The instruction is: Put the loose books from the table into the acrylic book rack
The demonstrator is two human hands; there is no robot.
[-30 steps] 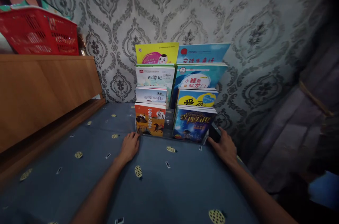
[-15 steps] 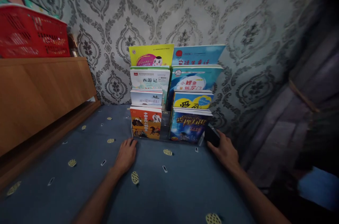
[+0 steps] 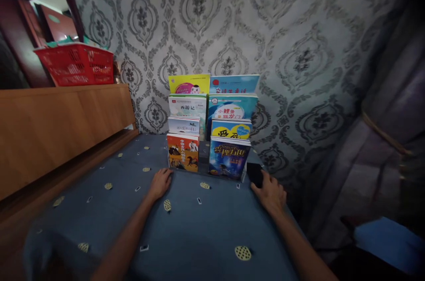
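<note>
A clear book rack stands on the blue bedsheet, holding children's books in two stepped columns. In front are an orange book on the left and a dark blue book on the right. My left hand rests on the sheet at the rack's front left corner, fingers loosely stretched and holding nothing; whether they touch the rack I cannot tell. Beside the rack's right side, my right hand grips a flat black rectangular object, perhaps a phone. My thumb is on its near edge; the other fingers are partly hidden.
Patterned wallpaper rises behind the rack. To the left, a red plastic basket sits on a wooden headboard or cabinet. A grey curtain hangs at the right, with a blue object below it.
The view has drawn back and turned somewhat left, showing more of the basket. The black object in my right hand now lies flatter. My left hand stays by the rack's corner.
</note>
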